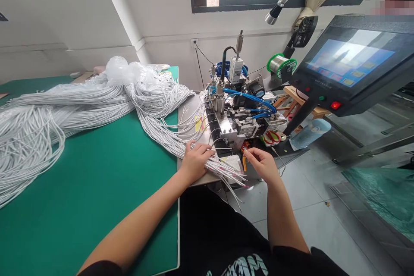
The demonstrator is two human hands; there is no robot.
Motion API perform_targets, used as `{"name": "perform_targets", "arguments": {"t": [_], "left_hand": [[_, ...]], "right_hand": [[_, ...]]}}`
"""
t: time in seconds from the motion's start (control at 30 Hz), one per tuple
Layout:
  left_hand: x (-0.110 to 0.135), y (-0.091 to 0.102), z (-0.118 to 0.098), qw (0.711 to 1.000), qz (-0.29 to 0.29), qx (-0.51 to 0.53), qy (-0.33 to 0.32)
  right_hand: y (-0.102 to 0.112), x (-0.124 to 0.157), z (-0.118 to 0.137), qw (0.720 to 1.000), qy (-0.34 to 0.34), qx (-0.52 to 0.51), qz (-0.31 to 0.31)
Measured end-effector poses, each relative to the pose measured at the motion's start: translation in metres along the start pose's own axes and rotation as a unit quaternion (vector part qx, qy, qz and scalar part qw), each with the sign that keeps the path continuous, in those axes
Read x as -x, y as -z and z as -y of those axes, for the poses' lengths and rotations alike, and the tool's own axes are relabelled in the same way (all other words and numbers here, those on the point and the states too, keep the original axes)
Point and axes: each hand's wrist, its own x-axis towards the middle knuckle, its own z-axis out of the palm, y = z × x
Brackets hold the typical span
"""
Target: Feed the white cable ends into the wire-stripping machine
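My left hand lies over a thick bundle of white cables, its fingers curled round some of them. One cable points right from its fingertips toward the front of a benchtop machine. The loose cable ends fan out beyond this hand over the table edge, a few with pinkish tips. Just right of the machine's front, my right hand is closed in a pinch. Whatever sits between its thumb and finger is too small to name. Orange-handled pliers lie close to those fingertips.
More white cables and clear plastic bags cover the back of the green table. A control screen stands at right, with a solder wire spool beside it. Red-handled scissors lie behind my right hand.
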Motion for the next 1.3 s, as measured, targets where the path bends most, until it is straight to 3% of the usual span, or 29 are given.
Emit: {"name": "perform_targets", "arguments": {"t": [0.7,1.03,1.3], "left_hand": [[-0.0011,0.0022,0.0021,1.000,0.003,0.006,-0.024],[-0.0028,0.0046,0.0020,0.998,0.047,0.033,-0.032],[-0.0015,0.0021,0.0031,0.998,0.045,0.036,-0.032]], "right_hand": [[-0.0022,0.0023,0.0009,1.000,0.017,0.015,0.017],[-0.0050,0.0012,-0.0037,0.999,0.017,0.007,0.034],[-0.0045,0.0012,-0.0050,0.999,0.018,0.017,0.038]]}}
